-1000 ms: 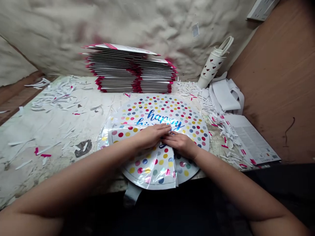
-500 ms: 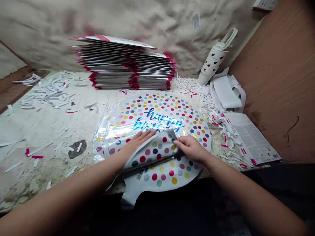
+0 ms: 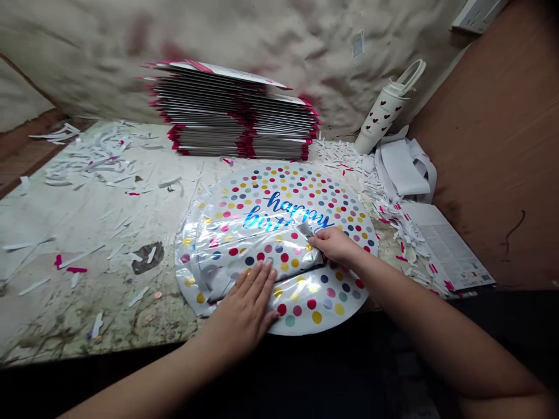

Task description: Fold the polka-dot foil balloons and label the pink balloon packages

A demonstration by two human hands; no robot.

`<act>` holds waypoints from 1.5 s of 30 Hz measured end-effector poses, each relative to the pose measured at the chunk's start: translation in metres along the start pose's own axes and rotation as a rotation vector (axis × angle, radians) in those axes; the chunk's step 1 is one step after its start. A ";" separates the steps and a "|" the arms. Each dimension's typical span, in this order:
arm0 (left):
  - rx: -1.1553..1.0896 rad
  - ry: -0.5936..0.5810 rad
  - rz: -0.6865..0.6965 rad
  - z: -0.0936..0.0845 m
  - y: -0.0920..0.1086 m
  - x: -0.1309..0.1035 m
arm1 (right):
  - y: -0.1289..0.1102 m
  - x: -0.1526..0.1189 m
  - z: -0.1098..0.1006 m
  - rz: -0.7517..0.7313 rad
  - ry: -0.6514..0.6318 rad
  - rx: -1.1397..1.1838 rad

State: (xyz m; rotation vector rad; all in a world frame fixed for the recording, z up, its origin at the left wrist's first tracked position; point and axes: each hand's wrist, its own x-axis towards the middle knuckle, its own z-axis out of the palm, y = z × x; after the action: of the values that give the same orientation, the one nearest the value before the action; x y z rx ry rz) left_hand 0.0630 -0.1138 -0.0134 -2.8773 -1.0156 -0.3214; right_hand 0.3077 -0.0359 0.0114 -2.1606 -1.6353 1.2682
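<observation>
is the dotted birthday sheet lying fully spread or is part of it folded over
Partly folded: the dotted sheet has a flap turned up over its lower middle, covering some lettering, with the right hand at its corner.

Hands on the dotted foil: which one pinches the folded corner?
The right hand: it pinches the folded corner; the left hand lies palm down on the dotted foil.

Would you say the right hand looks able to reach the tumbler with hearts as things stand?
Probably yes, though the right hand is pinching the dotted foil and must let go first. Only the foil and low paper strips seem to lie between it and the tumbler.
</observation>
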 end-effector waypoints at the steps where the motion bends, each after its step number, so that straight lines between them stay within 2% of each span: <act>1: 0.002 -0.025 -0.026 0.007 0.004 -0.001 | -0.001 -0.004 0.004 -0.035 0.080 -0.058; 2: -0.002 -0.045 -0.048 0.012 0.005 -0.003 | -0.002 -0.007 0.010 -0.110 0.187 -0.138; 4: -0.024 -0.073 -0.070 0.018 0.003 -0.006 | -0.003 -0.013 0.027 -0.395 0.379 -0.342; 5: -0.035 -0.078 -0.072 0.019 0.001 -0.008 | -0.003 -0.014 0.035 -0.560 0.422 -0.443; 6: -0.043 -0.081 -0.070 0.019 0.000 -0.009 | -0.001 -0.014 0.043 -0.693 0.408 -0.523; 7: -0.049 -0.084 -0.068 0.019 -0.001 -0.009 | 0.001 -0.012 0.048 -0.764 0.347 -0.573; 9: -0.055 -0.094 -0.066 0.017 -0.002 -0.010 | 0.007 -0.007 0.050 -0.711 0.238 -0.620; 11: -0.067 -0.116 -0.065 0.016 -0.002 -0.010 | 0.014 -0.005 0.041 -0.585 0.215 -0.617; 12: -0.080 -0.133 -0.065 0.015 -0.003 -0.010 | 0.017 -0.007 0.035 -0.589 0.216 -0.618; 13: -0.096 -0.154 -0.067 0.013 -0.004 -0.009 | 0.019 -0.009 0.029 -0.652 0.216 -0.629; 16: -0.159 -0.224 -0.072 0.005 -0.008 -0.006 | 0.020 -0.022 0.020 -0.961 0.206 -0.758; 17: -0.176 -0.250 -0.077 0.001 -0.009 -0.003 | 0.018 -0.026 0.020 -1.009 0.228 -0.818; 20: -0.180 -0.308 -0.124 -0.009 -0.010 0.011 | 0.011 -0.035 0.024 -1.021 0.375 -0.936; 22: -0.129 -0.316 -0.194 -0.014 -0.011 0.024 | 0.008 -0.043 0.028 -1.161 0.461 -0.909; 24: -0.061 -0.313 -0.263 -0.014 -0.012 0.034 | 0.012 -0.053 0.030 -1.385 0.497 -0.788; 25: -0.042 -0.312 -0.282 -0.013 -0.014 0.038 | 0.017 -0.057 0.030 -1.451 0.507 -0.696; 26: -0.044 -0.310 -0.277 -0.011 -0.017 0.041 | 0.024 -0.060 0.030 -1.454 0.516 -0.593; 27: -0.069 -0.303 -0.245 -0.008 -0.019 0.042 | 0.032 -0.060 0.028 -1.387 0.531 -0.487; 30: -0.196 -0.262 -0.040 0.002 -0.026 0.044 | 0.057 -0.053 0.023 -1.041 0.572 -0.278; 31: -0.230 -0.252 0.032 0.005 -0.026 0.045 | 0.063 -0.050 0.022 -0.992 0.565 -0.274; 32: -0.255 -0.246 0.088 0.007 -0.027 0.045 | 0.066 -0.047 0.021 -1.007 0.551 -0.305; 34: -0.297 -0.246 0.171 0.010 -0.026 0.047 | 0.068 -0.043 0.021 -1.159 0.481 -0.441; 36: -0.332 -0.241 0.239 0.010 -0.026 0.047 | 0.064 -0.042 0.021 -1.322 0.356 -0.567; 38: -0.352 -0.209 0.280 0.008 -0.026 0.042 | 0.060 -0.043 0.020 -1.364 0.207 -0.580; 40: -0.387 -0.145 0.249 0.005 -0.026 0.035 | 0.057 -0.043 0.018 -1.272 0.102 -0.464; 41: -0.423 -0.108 0.190 0.002 -0.027 0.033 | 0.056 -0.042 0.017 -1.187 0.068 -0.377; 43: -0.554 -0.091 -0.019 -0.003 -0.029 0.032 | 0.050 -0.038 0.014 -0.958 0.000 -0.187; 45: -0.735 -0.186 -0.326 -0.010 -0.033 0.042 | 0.041 -0.030 0.010 -0.655 -0.057 0.001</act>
State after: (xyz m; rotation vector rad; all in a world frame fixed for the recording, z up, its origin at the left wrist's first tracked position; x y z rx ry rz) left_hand 0.0724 -0.0636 0.0057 -3.4041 -1.7142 -0.5558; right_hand 0.3284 -0.0810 -0.0022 -1.3879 -2.1044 1.1121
